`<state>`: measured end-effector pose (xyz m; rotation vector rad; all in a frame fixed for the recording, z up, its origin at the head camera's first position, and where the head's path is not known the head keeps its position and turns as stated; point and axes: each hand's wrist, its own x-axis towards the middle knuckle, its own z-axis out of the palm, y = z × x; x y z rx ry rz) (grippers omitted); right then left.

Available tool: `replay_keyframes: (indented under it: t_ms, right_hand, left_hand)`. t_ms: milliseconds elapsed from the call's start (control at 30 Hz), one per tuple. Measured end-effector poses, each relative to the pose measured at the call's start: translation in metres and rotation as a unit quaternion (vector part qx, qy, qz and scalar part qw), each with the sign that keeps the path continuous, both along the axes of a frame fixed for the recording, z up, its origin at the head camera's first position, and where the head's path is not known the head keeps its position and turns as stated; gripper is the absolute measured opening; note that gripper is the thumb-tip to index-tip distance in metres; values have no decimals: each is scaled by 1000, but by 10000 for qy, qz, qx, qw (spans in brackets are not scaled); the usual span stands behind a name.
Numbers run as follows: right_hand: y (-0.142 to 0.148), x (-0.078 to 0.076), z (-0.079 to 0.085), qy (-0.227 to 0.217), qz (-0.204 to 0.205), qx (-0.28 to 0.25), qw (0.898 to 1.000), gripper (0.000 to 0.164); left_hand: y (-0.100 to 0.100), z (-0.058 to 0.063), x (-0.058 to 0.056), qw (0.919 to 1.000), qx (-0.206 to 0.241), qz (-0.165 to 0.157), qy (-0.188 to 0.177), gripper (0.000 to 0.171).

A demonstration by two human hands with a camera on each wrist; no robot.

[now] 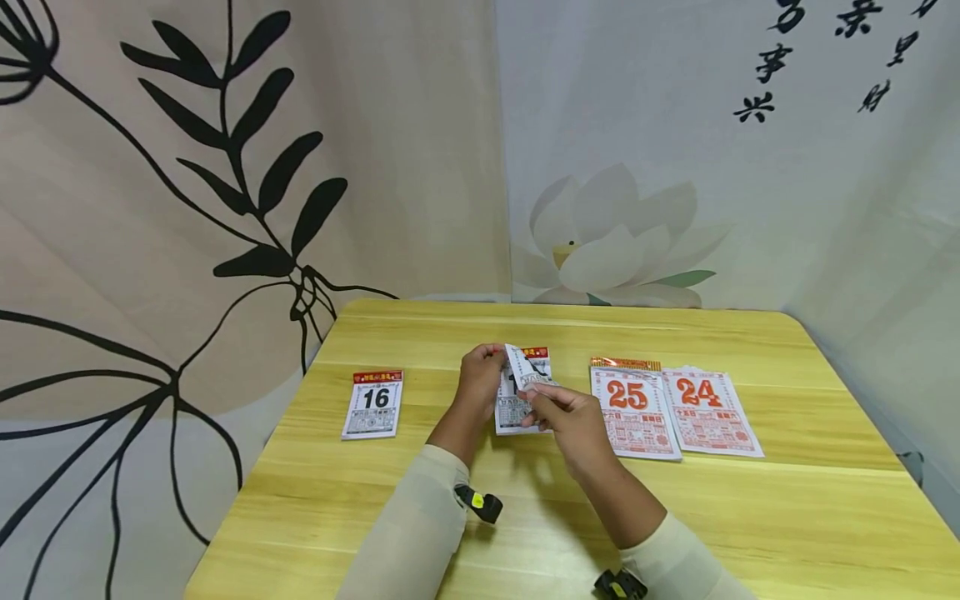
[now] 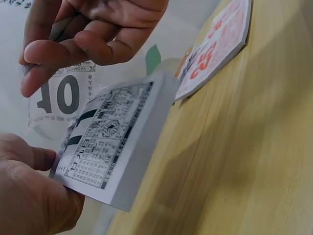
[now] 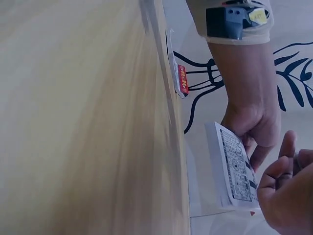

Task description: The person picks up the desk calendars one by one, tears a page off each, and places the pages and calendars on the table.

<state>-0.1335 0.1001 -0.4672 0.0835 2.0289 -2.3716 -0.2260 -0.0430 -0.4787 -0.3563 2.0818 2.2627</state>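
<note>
A small tear-off calendar pad [image 1: 513, 414] with a red header is tilted over the middle of the table. My left hand [image 1: 478, 382] grips its left edge, thumb on the face in the left wrist view. My right hand [image 1: 573, 421] pinches a thin top page [image 1: 519, 367], lifted and bent away from the pad. In the left wrist view this page [image 2: 61, 100] shows a mirrored 10 through the paper. Below it, the pad's printed face [image 2: 110, 129] is exposed. My fingers partly cover the page in the head view.
A similar small calendar [image 1: 373, 406] reading 16 lies at the left. To the right sits a larger red-printed calendar [image 1: 636, 412] reading 25, with a loose-looking 24 sheet [image 1: 712, 412] beside it. Printed curtains hang behind the wooden table [image 1: 810, 517].
</note>
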Motion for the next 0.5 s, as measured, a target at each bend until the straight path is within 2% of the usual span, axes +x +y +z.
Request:
replay_keyframes:
  t_ms: [200, 500]
  right_hand:
    - [5, -2, 2, 4, 5, -177, 9998, 28]
    - [10, -4, 3, 25, -67, -293, 9995, 28]
  left_hand:
    - [-3, 1, 0, 9998, 11, -172, -89, 20]
    - [-6, -2, 0, 9998, -55, -174, -127, 22]
